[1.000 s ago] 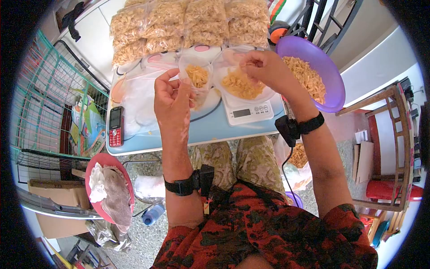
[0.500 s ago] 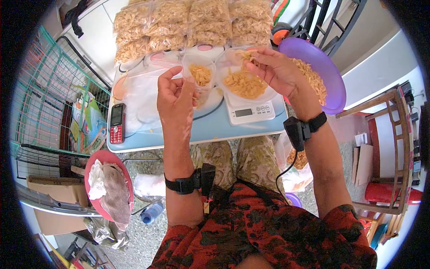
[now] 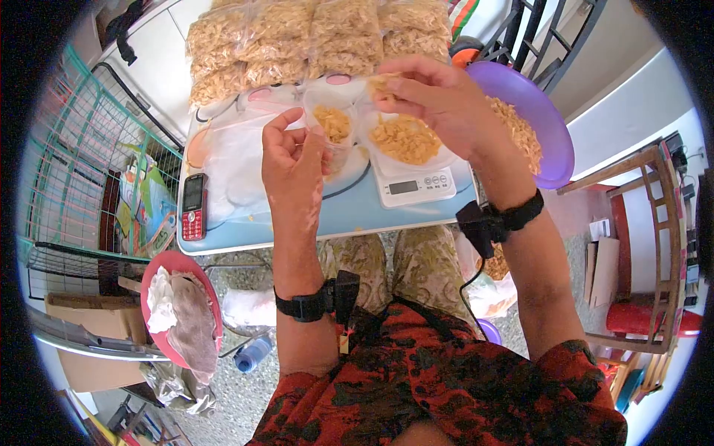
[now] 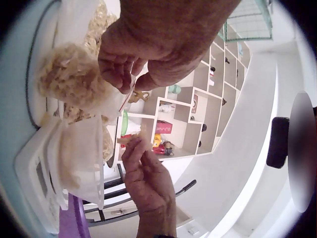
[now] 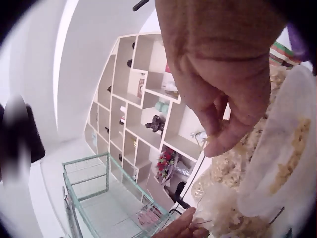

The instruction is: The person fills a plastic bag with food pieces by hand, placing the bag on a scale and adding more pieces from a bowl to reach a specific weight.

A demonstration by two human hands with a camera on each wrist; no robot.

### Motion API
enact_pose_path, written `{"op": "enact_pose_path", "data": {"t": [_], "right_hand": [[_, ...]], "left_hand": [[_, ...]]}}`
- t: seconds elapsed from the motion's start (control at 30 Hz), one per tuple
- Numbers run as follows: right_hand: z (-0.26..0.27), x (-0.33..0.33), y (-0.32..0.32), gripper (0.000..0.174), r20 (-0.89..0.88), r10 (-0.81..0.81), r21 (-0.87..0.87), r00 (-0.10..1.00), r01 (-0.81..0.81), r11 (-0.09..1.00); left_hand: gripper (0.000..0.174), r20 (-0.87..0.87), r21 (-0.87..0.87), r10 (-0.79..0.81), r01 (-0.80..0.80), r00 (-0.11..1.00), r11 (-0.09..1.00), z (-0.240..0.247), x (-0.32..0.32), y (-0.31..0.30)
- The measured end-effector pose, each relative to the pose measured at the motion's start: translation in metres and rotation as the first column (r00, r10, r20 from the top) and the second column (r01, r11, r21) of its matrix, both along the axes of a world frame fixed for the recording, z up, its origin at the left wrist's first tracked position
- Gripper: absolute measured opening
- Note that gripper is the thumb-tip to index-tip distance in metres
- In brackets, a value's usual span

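Observation:
In the head view my left hand pinches the rim of a clear plastic bag with yellowish dried strips inside. My right hand pinches a few strips above and between the bag and a clear tub. That tub, holding more strips, sits on a white scale. The left wrist view shows the bag hanging from my left hand, with my right hand beyond the tub.
Filled bags are stacked along the table's back. A purple bowl of strips stands at the right, and a red phone lies at the table's left edge. Flat empty bags lie beside it. A wire cage is left of the table.
My right hand has lifted from over the tub with some strips and moved left toward the bag. My left hand stays nearly in place on the bag.

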State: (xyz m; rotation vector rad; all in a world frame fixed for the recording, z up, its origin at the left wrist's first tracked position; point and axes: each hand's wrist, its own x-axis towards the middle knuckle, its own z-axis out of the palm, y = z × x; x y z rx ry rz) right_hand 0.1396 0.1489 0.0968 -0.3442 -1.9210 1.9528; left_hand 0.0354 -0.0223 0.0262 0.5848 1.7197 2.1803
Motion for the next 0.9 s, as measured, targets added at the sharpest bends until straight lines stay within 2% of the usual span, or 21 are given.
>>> {"op": "enact_pose_path", "data": {"t": [0.07,0.13,0.23,0.33,0.43,0.53,0.63,0.73,0.83,0.9], "right_hand": [[0.001,-0.013,-0.010,0.023,0.021,0.013,0.227,1.000,-0.017,0.974],[-0.005,-0.027,-0.015,0.020,0.036,0.024,0.449,0.999,-0.038,0.893],[-0.020,-0.043,-0.025,0.018,-0.094,0.052,0.791,0.994,0.043,0.610],[-0.027,-0.054,-0.033,0.017,-0.060,0.085,0.856,0.995,0.007,0.517],[-0.026,-0.066,-0.039,0.013,0.000,0.038,0.896,0.999,-0.016,0.443],[-0.021,-0.074,-0.042,0.012,0.094,0.053,0.906,0.994,-0.107,0.409],[-0.026,-0.085,-0.037,0.013,0.120,0.151,0.957,0.981,-0.155,0.246],[-0.020,-0.083,-0.036,0.015,0.162,0.192,0.958,0.968,-0.201,0.204],[-0.012,-0.068,-0.040,0.018,-0.026,0.133,0.831,0.991,-0.053,0.554],[-0.006,-0.066,-0.041,0.021,0.092,0.107,0.851,0.990,-0.134,0.508]], "left_hand": [[0.044,0.003,0.012,0.000,0.000,1.000,1.000,0.000,0.000,0.001],[0.044,0.005,0.035,-0.003,0.002,1.000,0.999,-0.002,-0.001,0.001],[0.043,0.009,0.023,0.016,-0.016,1.000,1.000,0.000,0.000,-0.002],[0.041,-0.001,0.007,0.055,-0.055,0.998,0.998,0.003,0.000,-0.004],[0.040,-0.001,0.017,0.038,-0.038,0.999,0.999,-0.001,-0.003,-0.005],[0.040,-0.027,0.011,0.040,-0.040,0.999,0.999,0.000,-0.003,-0.007],[0.041,-0.045,-0.007,0.041,-0.041,0.998,0.999,-0.002,-0.007,-0.010],[0.041,0.024,0.000,0.092,-0.092,0.995,0.996,0.001,-0.008,-0.014],[0.041,0.029,-0.018,0.122,-0.122,0.992,0.992,0.002,-0.013,-0.020],[0.040,0.040,0.006,0.114,-0.114,0.993,0.993,-0.001,-0.014,-0.019]]}}
